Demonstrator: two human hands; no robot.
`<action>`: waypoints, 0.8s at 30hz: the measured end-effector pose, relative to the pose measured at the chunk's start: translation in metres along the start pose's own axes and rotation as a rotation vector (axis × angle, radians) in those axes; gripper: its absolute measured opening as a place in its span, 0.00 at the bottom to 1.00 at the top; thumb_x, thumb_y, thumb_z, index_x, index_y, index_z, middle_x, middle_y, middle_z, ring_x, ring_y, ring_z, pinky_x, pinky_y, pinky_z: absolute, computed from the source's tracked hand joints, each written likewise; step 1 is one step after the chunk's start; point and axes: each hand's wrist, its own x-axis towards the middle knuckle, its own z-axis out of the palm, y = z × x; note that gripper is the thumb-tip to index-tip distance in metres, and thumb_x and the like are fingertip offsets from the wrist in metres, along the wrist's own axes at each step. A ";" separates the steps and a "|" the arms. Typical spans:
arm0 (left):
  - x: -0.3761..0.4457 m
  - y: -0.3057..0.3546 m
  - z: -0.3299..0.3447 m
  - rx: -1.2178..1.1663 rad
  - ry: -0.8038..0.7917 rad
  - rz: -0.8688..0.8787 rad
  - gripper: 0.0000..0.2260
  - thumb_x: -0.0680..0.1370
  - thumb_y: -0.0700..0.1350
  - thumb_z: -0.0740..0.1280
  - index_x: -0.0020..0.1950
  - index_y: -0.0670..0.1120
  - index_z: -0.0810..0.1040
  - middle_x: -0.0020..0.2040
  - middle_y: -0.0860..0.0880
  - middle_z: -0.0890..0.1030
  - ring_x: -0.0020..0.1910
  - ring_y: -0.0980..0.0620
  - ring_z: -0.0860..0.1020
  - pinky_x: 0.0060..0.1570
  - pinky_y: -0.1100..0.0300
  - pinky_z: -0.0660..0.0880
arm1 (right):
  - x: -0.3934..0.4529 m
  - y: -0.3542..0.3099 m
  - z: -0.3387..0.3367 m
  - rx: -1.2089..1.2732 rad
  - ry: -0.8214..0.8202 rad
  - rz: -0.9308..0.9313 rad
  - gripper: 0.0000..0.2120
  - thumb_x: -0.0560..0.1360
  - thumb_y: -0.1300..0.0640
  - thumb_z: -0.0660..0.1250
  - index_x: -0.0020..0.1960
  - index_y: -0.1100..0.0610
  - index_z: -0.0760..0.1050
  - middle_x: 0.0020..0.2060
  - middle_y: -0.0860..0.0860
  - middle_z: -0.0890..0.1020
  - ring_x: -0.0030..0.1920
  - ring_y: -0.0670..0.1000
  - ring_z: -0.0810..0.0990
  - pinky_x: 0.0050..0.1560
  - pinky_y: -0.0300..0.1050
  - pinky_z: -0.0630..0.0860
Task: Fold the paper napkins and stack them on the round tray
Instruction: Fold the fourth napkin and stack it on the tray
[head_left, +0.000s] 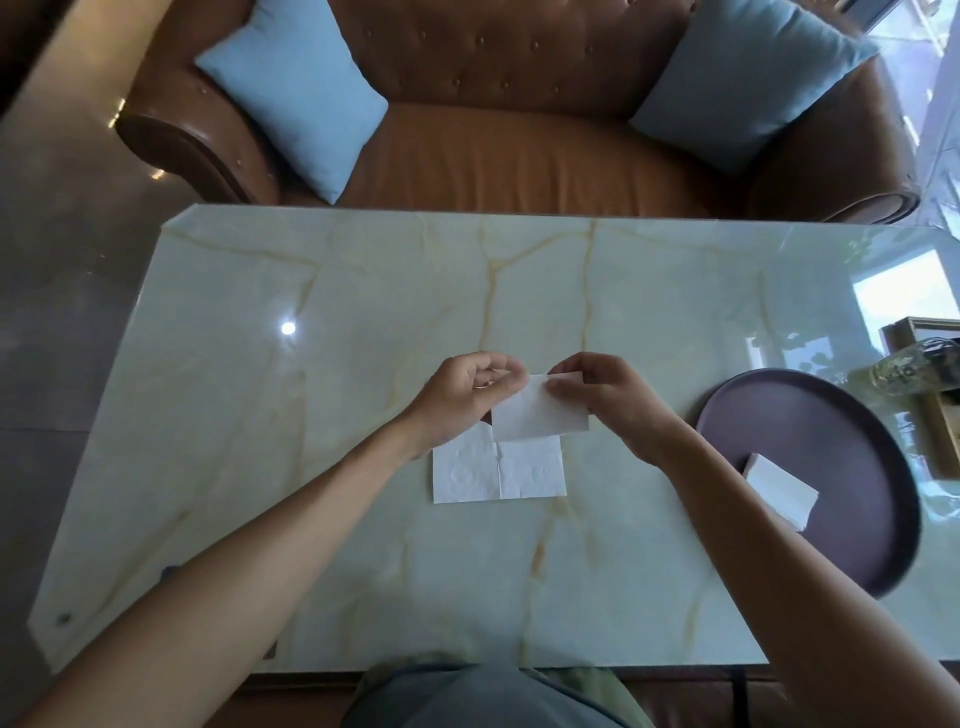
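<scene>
Above the middle of the marble table, I hold a white folded napkin (537, 415) between both hands. My left hand (462, 392) pinches its upper left corner and my right hand (602, 395) pinches its upper right edge. Just below it, a white unfolded napkin (498, 473) lies flat on the table, showing its crease lines. To the right sits the dark round tray (831, 441), with a small stack of folded napkins (779, 491) on its near left part, partly hidden by my right forearm.
The pale green marble table (311, 415) ends against a brown leather sofa (519, 156) with two blue cushions. At the right edge stand a wooden box (935, 395) and a clear bottle (914, 371).
</scene>
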 end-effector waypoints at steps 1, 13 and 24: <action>0.001 -0.001 0.001 0.069 0.018 0.025 0.10 0.78 0.51 0.72 0.57 0.49 0.84 0.48 0.51 0.87 0.46 0.57 0.84 0.45 0.59 0.79 | 0.000 -0.002 -0.001 -0.044 -0.006 -0.001 0.05 0.74 0.53 0.74 0.46 0.55 0.83 0.39 0.48 0.85 0.41 0.48 0.81 0.43 0.45 0.74; -0.007 0.001 0.003 0.294 0.013 0.048 0.07 0.78 0.51 0.71 0.46 0.50 0.86 0.44 0.49 0.87 0.41 0.55 0.81 0.47 0.51 0.79 | 0.001 -0.017 -0.003 -0.361 -0.106 -0.101 0.07 0.76 0.51 0.73 0.44 0.52 0.87 0.40 0.47 0.87 0.40 0.42 0.81 0.46 0.42 0.76; -0.003 0.012 -0.001 0.196 -0.002 0.015 0.08 0.80 0.48 0.69 0.43 0.47 0.81 0.30 0.61 0.74 0.31 0.64 0.70 0.33 0.72 0.66 | -0.011 0.030 -0.017 0.206 -0.130 0.054 0.26 0.75 0.34 0.69 0.60 0.54 0.83 0.59 0.56 0.86 0.62 0.55 0.83 0.67 0.54 0.75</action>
